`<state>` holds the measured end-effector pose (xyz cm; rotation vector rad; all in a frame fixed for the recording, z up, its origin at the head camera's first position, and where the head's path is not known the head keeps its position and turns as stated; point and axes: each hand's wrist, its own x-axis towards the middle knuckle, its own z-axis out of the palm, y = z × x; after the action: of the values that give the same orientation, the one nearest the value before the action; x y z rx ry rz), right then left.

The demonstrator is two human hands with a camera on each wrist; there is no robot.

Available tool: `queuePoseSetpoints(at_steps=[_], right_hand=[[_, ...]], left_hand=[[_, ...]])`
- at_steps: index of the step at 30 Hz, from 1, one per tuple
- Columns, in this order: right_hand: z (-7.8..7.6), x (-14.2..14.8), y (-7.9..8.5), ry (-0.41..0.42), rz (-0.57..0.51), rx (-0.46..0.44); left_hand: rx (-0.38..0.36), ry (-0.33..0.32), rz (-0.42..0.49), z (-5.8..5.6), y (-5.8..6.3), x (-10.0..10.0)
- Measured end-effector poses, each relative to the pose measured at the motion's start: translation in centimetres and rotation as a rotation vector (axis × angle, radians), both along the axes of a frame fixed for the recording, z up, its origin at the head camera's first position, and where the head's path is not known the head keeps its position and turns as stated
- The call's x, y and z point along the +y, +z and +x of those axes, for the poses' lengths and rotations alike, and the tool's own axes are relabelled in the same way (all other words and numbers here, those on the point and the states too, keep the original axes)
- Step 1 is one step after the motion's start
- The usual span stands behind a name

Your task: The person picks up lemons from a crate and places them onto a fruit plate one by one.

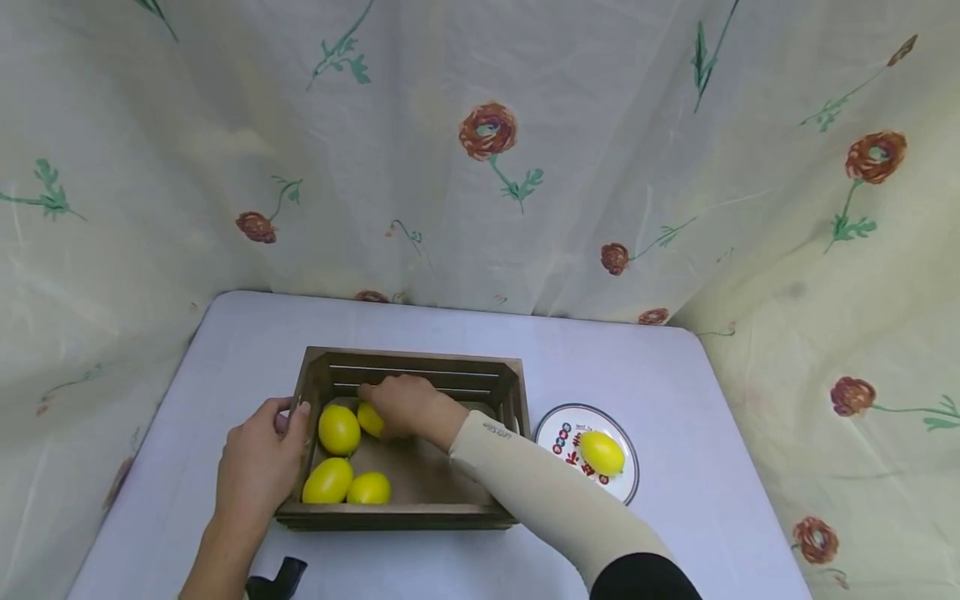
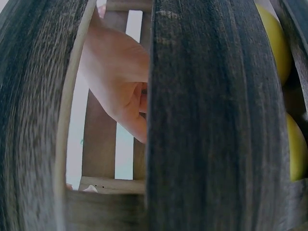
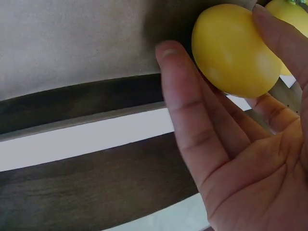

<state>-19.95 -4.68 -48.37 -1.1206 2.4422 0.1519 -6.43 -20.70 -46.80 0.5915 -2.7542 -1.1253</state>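
Note:
A dark wooden crate stands on the table in the head view. My left hand grips its left wall, thumb over the rim. My right hand reaches inside and holds a yellow lemon near the back left corner. In the right wrist view that lemon sits between the thumb and the curled fingers, beside the crate's slats. Three more lemons lie along the crate's left side. The left wrist view looks through a crate slat at the right hand.
A round white plate with red print lies to the right of the crate, and one lemon rests on it. A flowered curtain hangs around the pale table. A small black object lies by the near edge.

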Motion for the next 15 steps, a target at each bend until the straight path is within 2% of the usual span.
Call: queuePoseSetpoints(at_steps=[15], right_hand=[[0.15,0.07,-0.49,-0.012,0.002,-0.089]], left_hand=[[0.02,0.005,0.0,0.03,-0.13,0.01]])
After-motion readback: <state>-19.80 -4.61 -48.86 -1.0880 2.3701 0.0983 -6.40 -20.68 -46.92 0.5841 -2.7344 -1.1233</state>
